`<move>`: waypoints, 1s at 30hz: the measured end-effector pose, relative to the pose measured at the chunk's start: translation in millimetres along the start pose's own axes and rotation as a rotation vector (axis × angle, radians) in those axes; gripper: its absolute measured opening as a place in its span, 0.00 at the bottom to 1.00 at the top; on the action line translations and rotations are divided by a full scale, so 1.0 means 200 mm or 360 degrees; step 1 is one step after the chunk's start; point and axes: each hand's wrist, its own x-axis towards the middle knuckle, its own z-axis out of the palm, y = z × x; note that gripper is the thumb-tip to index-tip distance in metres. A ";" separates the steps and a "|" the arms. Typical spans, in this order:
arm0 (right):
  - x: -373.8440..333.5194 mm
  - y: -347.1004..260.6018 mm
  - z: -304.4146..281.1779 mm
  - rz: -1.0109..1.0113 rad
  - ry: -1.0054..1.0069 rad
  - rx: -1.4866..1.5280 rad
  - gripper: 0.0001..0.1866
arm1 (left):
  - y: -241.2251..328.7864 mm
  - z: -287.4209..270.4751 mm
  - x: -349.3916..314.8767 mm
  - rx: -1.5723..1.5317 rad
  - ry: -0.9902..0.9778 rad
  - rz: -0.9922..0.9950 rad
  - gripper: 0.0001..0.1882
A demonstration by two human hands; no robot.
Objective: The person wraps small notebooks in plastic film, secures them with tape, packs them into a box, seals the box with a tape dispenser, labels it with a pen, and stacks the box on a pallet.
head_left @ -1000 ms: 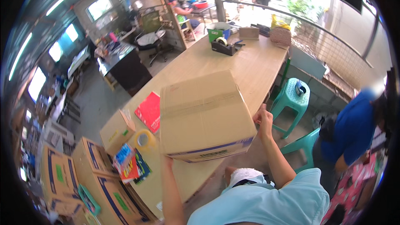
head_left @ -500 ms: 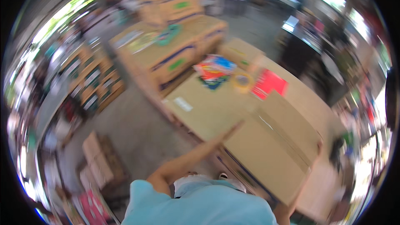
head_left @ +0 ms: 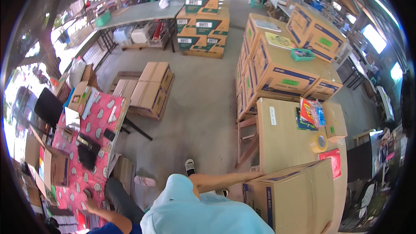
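Observation:
A large taped cardboard box [head_left: 299,190] with blue edge printing sits at the near end of a wooden table [head_left: 281,143]. It lies between my two hands. My left hand [head_left: 257,175] holds the box at its far left corner, with the fingers partly hidden by it. Low in the picture, my right hand [head_left: 326,228] grips the opposite side, and only part of it shows. Just past the box lie a red booklet [head_left: 334,160] and a roll of yellowish tape [head_left: 320,143]. Colourful packets [head_left: 313,112] and a small carton [head_left: 335,121] are farther along the table.
Stacked cartons [head_left: 281,69] stand beyond the table, with a green tray [head_left: 302,54] on top. On the left, a person's hand [head_left: 90,206] reaches over a pink-covered table [head_left: 99,121]. Tied cartons [head_left: 149,89] rest on a floor pallet. Green-and-brown cartons [head_left: 203,24] stand far off.
My view has swung left, bringing the pink-covered table and the other person into sight. The box stays between my hands at the table's near end.

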 end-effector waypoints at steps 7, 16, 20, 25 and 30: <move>-0.14 0.01 0.26 0.0020 -0.0138 -0.0073 0.38 | -0.04 -0.42 -0.28 -0.0154 0.0219 0.0010 0.36; -0.47 0.21 1.17 0.0130 -0.0454 0.0052 0.38 | -0.03 -1.37 -0.86 -0.0329 0.0573 -0.0062 0.37; -0.55 0.32 1.79 0.0219 -0.0720 0.0115 0.37 | 0.18 -1.79 -1.15 -0.0576 0.0791 0.0144 0.37; -0.68 0.50 2.60 0.0374 -0.0975 0.0243 0.37 | 0.27 -2.37 -1.23 -0.0651 0.1053 0.0345 0.36; -0.70 0.75 3.51 0.0496 -0.1201 0.0302 0.36 | 0.65 -2.95 -1.25 -0.0839 0.1265 0.0445 0.36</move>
